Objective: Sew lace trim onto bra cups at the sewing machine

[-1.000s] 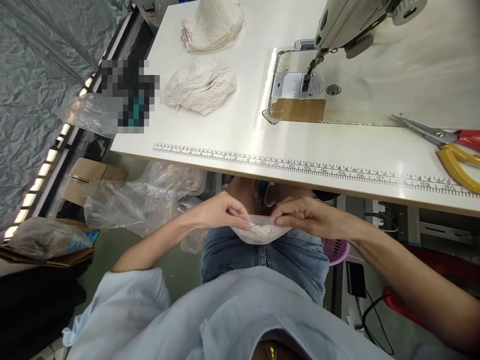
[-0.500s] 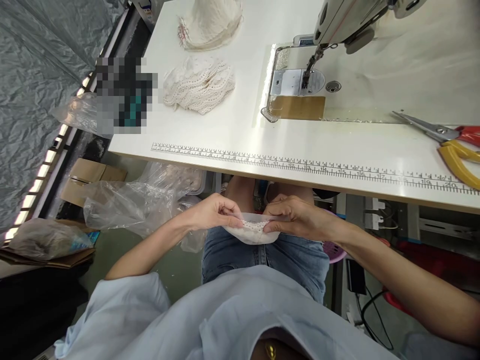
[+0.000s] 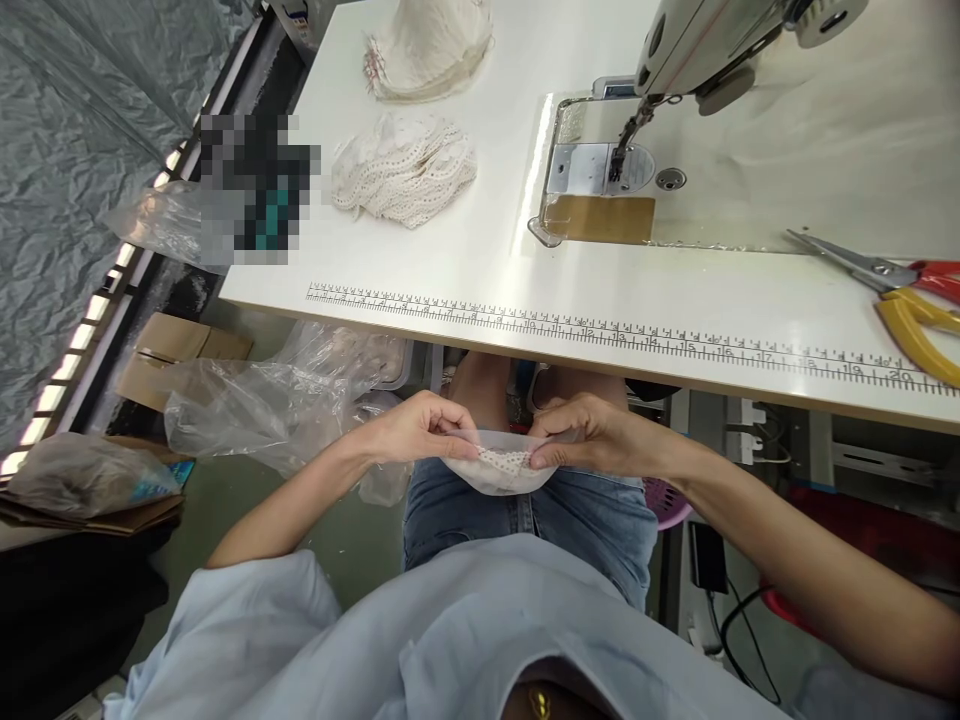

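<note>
Over my lap, both hands pinch a small piece of sheer white fabric (image 3: 499, 480) with an eyelet-lace band along its upper part. My left hand (image 3: 427, 428) grips its left end between thumb and fingers. At the right end, my right hand (image 3: 581, 432) holds it the same way. The cloth sags in a shallow curve between the two hands, below the table's front edge. On the white table (image 3: 465, 265) lies a bunched pile of eyelet lace (image 3: 405, 172), and behind it a folded cream cloth (image 3: 431, 50).
A sewing machine (image 3: 697, 40) stands at the back right, its needle over a metal plate. Scissors (image 3: 889, 275) with red and yellow handles lie at the right. A printed ruler scale runs along the front edge. Plastic bags (image 3: 255, 410) and a cardboard box (image 3: 172, 350) are at the lower left.
The fabric between my hands hangs slightly lower and a little more spread, with both pinches kept. The view has shifted slightly; the table items stay in place.
</note>
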Motion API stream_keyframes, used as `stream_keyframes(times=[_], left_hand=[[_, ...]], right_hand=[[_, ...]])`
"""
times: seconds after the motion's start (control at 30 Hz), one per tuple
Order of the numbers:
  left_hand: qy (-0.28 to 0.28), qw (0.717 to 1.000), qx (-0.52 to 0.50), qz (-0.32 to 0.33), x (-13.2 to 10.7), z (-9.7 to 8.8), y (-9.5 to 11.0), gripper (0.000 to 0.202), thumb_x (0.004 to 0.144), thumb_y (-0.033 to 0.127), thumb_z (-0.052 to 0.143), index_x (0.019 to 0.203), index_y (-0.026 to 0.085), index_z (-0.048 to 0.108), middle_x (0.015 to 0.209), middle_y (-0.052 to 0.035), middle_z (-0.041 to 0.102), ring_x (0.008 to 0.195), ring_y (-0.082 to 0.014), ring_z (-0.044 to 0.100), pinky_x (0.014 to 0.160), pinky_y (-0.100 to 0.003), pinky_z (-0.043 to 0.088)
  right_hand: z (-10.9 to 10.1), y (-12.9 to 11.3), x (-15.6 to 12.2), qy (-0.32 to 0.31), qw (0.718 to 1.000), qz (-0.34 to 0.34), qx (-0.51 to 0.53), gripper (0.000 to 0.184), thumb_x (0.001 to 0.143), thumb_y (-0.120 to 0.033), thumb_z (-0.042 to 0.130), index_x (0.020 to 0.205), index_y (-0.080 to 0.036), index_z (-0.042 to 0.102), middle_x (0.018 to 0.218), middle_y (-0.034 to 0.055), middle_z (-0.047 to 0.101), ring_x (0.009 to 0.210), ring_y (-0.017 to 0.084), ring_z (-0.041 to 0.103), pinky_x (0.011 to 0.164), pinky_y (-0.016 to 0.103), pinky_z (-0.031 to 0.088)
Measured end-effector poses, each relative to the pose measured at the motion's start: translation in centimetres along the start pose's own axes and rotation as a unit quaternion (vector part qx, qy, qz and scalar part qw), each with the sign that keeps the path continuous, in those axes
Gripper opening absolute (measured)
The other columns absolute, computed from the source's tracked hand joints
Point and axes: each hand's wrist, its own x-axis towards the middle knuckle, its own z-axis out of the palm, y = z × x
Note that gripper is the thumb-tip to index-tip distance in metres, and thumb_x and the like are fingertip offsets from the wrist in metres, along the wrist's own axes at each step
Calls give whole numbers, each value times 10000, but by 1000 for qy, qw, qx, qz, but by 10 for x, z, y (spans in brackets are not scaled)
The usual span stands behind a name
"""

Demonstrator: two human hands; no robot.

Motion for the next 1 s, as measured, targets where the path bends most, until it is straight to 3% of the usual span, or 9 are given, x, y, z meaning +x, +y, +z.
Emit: stream_keyframes(times=[0.1,0.2,0.37,0.43,0.6,0.7,0.8,0.9,1.0], left_hand=[[31,996,88,7,-3,-1,-3,232,778,348,647,790,118,674,596,15,567,504,-52,407,471,-178,280],[114,985,130,12,-3,3,-9,260,803,376,609,732,126,621,531,48,469,473,-47,353,449,-183,224],[218,963,-158,5,14,16,-11,251,753,300,656,691,153,462,599,61,493,538,-58,499,535,-180,421],[228,935,-270,-1,17,18,-8,248,750,266,662,691,149,450,628,45,544,583,-67,563,631,-222,496],[174,941,-287,35,0,12,-8,242,840,346,581,770,129,501,808,-62,658,794,-149,666,816,-338,529],[242,964,-80,74,-15,7,-13,262,866,404,530,866,142,534,852,-73,654,786,-168,661,740,-320,527],[312,933,119,133,-19,3,-13,376,802,367,622,1126,197,538,1093,-92,616,977,-201,606,797,-310,486],[194,963,154,110,-14,1,-11,577,726,389,701,1246,222,516,1104,-72,624,1005,-210,578,803,-291,454],[109,987,101,55,-7,1,-12,371,732,455,681,940,147,663,768,-14,633,714,-138,567,622,-230,408]], right_hand=[[2,1,0,21,996,-6,-86,277,895,-395,535,881,-170,694,794,48,688,743,181,618,660,296,475],[19,-3,5,165,944,-40,-283,272,920,-367,489,1028,-162,631,998,119,668,913,250,606,781,390,482],[63,-5,32,265,855,-112,-431,606,827,-458,600,1290,-112,419,1269,224,529,1133,341,510,886,487,481],[70,0,45,292,835,-108,-454,514,865,-330,552,1292,-81,411,1202,237,570,1083,342,549,845,482,502],[50,9,52,204,924,-121,-299,386,861,-88,393,1223,-161,505,1034,101,663,926,214,631,805,334,510],[38,5,46,140,979,-61,-137,237,907,-199,430,1052,-166,614,847,41,667,747,166,619,691,262,489],[33,2,42,130,991,-4,8,270,908,-368,488,962,-148,635,798,34,639,683,144,566,610,238,446],[30,2,37,110,990,13,89,346,888,-459,512,876,-136,636,716,16,587,614,114,497,554,223,395],[27,6,30,104,985,29,137,422,878,-514,507,747,-130,623,606,-12,501,532,84,403,494,214,328]])
